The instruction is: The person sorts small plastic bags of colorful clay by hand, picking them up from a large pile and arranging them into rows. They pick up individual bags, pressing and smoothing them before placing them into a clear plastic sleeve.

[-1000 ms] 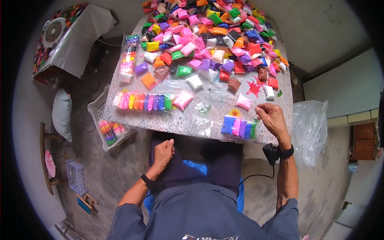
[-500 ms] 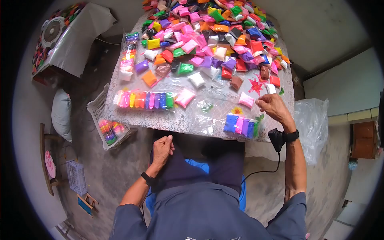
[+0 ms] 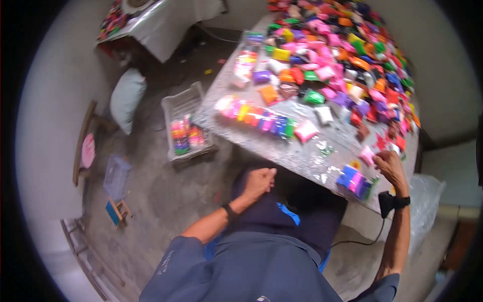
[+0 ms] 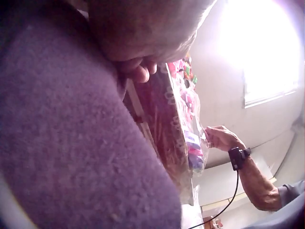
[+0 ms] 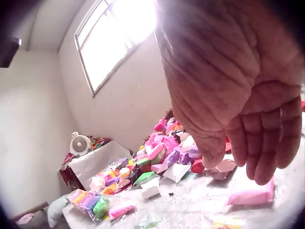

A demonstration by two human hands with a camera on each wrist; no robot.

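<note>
In the head view, my left hand (image 3: 259,183) rests on the thigh with its fingers loosely curled, holding nothing; the left wrist view shows its underside (image 4: 143,33) against the trouser cloth. Over the table's right part is my right hand (image 3: 392,168), fingertips beside a pink packet (image 3: 367,154). Its relaxed fingers hang over that packet (image 5: 250,193) in the right wrist view; whether they touch it, I cannot tell. A clear bag with blue, pink and purple packets (image 3: 353,182) lies at the near edge. A longer filled bag (image 3: 256,118) lies farther left, a single pink packet (image 3: 306,131) by its end.
A heap of colourful packets (image 3: 347,50) covers the far part of the table. Another filled bag (image 3: 246,60) lies at its left edge. On the floor stands a white basket (image 3: 173,108) holding filled bags. Clear plastic (image 3: 425,201) hangs at the right.
The head view has turned, so the table appears tilted and farther right. My right hand stays near the pink packet; my left hand remains on the thigh.
</note>
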